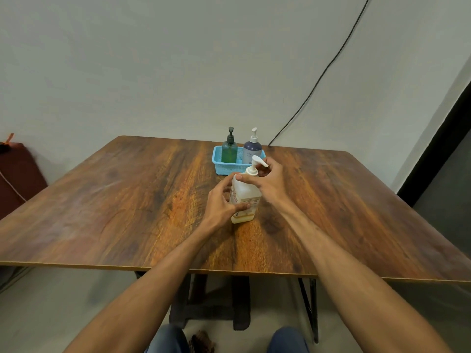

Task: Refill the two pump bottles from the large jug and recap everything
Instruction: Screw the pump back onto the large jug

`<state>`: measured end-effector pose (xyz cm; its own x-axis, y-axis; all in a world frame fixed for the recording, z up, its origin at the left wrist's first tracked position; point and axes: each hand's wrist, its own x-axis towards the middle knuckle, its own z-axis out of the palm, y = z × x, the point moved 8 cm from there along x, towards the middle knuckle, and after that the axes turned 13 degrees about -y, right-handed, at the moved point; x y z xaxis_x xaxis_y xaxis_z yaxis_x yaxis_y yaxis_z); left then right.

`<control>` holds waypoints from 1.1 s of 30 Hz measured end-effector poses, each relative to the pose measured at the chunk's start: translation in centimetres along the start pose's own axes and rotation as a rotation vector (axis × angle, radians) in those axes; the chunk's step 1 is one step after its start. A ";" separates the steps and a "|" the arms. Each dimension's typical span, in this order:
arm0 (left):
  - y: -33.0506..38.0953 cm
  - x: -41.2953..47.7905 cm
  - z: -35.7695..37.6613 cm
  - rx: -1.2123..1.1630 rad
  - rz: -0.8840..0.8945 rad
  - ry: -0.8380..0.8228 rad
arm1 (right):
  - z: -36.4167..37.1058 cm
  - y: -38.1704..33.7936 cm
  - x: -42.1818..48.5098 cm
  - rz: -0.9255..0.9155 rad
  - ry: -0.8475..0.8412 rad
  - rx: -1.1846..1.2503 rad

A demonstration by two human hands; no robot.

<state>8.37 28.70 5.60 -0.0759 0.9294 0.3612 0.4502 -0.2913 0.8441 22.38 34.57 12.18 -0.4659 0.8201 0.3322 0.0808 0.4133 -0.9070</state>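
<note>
At frame centre the large jug (244,197) stands on the surface (127,200) — our left hand (220,202) wraps its body, our right hand (267,180) curls round the pump collar (251,171). We should brace low and twist squarely (the green bottle (229,150) and pale bottle (252,150) wait in the basket (221,168) behind).

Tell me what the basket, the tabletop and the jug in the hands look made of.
Basket: light blue plastic, moulded with a perforated mesh wall. Tabletop: probably wood-grain laminate over board; smooth, faintly glossy, with a thin pale edge. Jug: translucent whitish plastic, matte, liquid showing at the bottom; its pump is opaque white plastic.
</note>
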 end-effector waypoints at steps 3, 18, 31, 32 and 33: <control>-0.4 -0.1 -0.1 -0.012 -0.006 0.008 | -0.2 0.5 0.2 0.031 -0.073 -0.028; -0.7 0.0 0.2 0.005 -0.008 0.006 | -0.1 0.0 0.1 -0.009 -0.008 -0.089; -1.1 -0.1 0.4 0.001 -0.033 0.015 | -0.4 0.1 0.2 0.002 -0.013 -0.152; -1.0 0.0 0.4 0.002 -0.030 0.017 | -0.3 -0.1 0.3 -0.003 -0.005 -0.152; -1.0 0.0 0.4 0.001 -0.030 0.019 | -0.2 -0.3 0.2 -0.013 0.000 -0.149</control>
<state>8.29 29.08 4.57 -0.1064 0.9333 0.3430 0.4483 -0.2629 0.8543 22.40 34.71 12.54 -0.4675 0.8146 0.3434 0.2050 0.4777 -0.8543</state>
